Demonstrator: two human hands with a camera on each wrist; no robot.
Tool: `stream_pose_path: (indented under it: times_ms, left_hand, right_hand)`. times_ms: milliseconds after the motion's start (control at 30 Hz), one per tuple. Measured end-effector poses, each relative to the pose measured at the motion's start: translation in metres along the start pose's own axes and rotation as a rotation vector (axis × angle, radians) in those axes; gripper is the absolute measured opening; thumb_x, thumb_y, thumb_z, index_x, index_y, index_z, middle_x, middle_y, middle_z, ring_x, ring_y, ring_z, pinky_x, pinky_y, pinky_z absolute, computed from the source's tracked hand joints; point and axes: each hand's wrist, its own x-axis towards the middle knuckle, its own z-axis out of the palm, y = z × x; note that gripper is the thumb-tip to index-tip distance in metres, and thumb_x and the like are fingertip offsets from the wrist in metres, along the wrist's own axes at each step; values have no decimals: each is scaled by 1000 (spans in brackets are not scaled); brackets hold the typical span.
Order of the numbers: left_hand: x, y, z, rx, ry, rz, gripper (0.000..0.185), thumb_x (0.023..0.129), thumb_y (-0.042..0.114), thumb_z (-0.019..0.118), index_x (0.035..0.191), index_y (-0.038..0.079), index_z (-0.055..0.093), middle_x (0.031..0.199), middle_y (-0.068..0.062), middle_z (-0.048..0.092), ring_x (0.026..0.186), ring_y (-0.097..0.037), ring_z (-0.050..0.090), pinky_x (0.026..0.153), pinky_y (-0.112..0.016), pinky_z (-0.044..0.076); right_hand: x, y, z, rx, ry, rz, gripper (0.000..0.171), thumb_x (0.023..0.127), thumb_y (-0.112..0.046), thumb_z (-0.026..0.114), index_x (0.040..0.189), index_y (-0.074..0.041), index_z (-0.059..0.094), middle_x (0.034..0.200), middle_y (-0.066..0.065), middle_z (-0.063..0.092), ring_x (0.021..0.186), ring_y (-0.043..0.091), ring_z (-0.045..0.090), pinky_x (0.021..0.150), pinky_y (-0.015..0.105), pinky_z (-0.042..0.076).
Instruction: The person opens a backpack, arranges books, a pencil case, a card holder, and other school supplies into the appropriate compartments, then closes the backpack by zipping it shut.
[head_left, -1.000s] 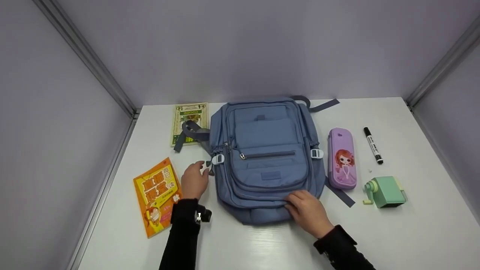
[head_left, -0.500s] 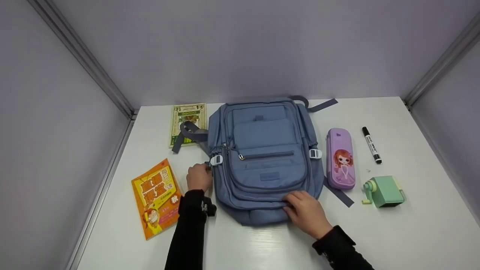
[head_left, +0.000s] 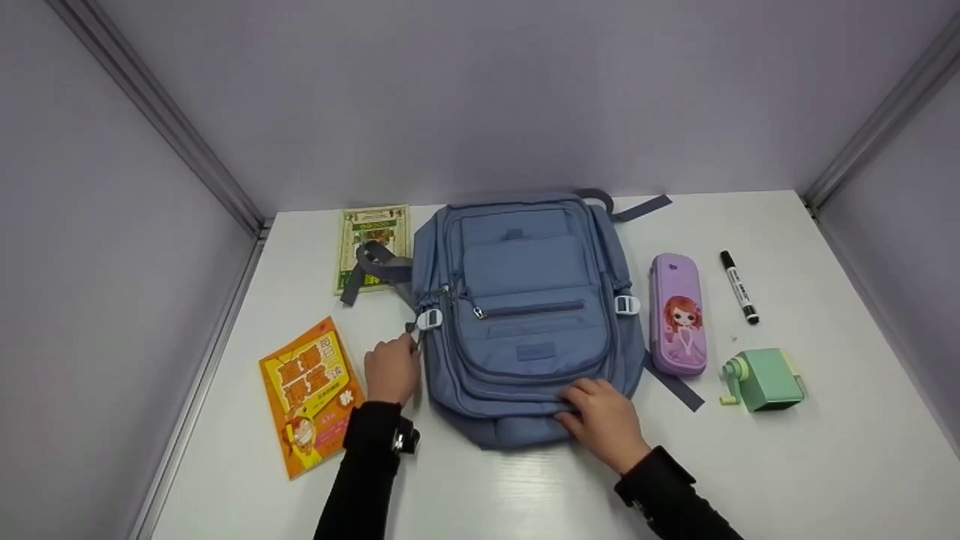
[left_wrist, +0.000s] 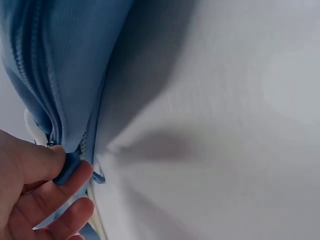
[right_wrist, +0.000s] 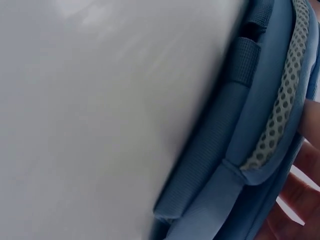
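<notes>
A blue backpack (head_left: 536, 266) lies on its back, front pockets up. At its left side, beside a white buckle (head_left: 429, 319), is my left hand (head_left: 392, 371). In the left wrist view its thumb and index finger pinch a dark blue zipper pull (left_wrist: 67, 167), beside the zip teeth; the other fingers are loosely bent. My right hand (head_left: 604, 426) holds the bag's near edge, fingers on top and thumb below. Those fingers (right_wrist: 300, 195) show against the blue fabric at the edge of the right wrist view, near a mesh-lined strap (right_wrist: 280, 110).
An orange book (head_left: 311, 397) lies left of my left forearm. Behind it, a green-and-cream book (head_left: 373, 232) sits partly under a grey strap (head_left: 379, 262). On the right are a purple pencil case (head_left: 679, 315), a black-and-white marker (head_left: 739, 287) and a green crank sharpener (head_left: 772, 380).
My left hand went in against the bag's side, then drew slightly back toward me, and now pinches the zipper pull. The right hand keeps its hold on the near edge.
</notes>
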Motion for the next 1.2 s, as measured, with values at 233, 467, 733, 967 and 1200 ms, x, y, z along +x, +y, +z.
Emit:
stream_pose_path:
  times_ms: [233,467,733,967,1200]
  left_hand:
    - [-33,-2,-4,65,43,78,14,87,15,73,78,7,65,75,-12,71,71,-36,64,65,-46,45]
    - [-75,2,-8,87,72,123,16,85,14,75,75,9,63,66,-7,67,63,-28,61,60,-38,41]
    - [-114,16,-12,91,23,115,11,84,13,76,81,9,66,69,-4,67,62,-23,57,58,-32,39]
    - [-134,41,-6,73,33,177,13,83,12,76,82,9,63,73,-3,66,67,-20,58,60,-31,41]
    - [-147,68,7,66,164,328,21,77,8,80,74,10,59,67,-2,61,62,-17,54,56,-28,35]
  right_hand:
    - [-1,0,5,-13,3,24,25,72,-27,87,92,-18,74,91,-2,70,84,21,64,74,35,55]
    - [-1,0,5,-12,3,29,25,72,-27,87,91,-17,74,91,-2,71,85,22,65,73,36,55]
    - [-2,0,4,-9,8,28,25,72,-25,88,91,-17,74,91,-1,71,84,23,65,73,37,55]
    - [-2,0,7,-25,24,6,24,72,-25,87,90,-17,73,89,-1,70,83,22,64,72,36,55]
    - [-4,0,8,-26,43,-12,24,73,-26,87,91,-17,74,90,0,71,82,21,65,71,36,56]
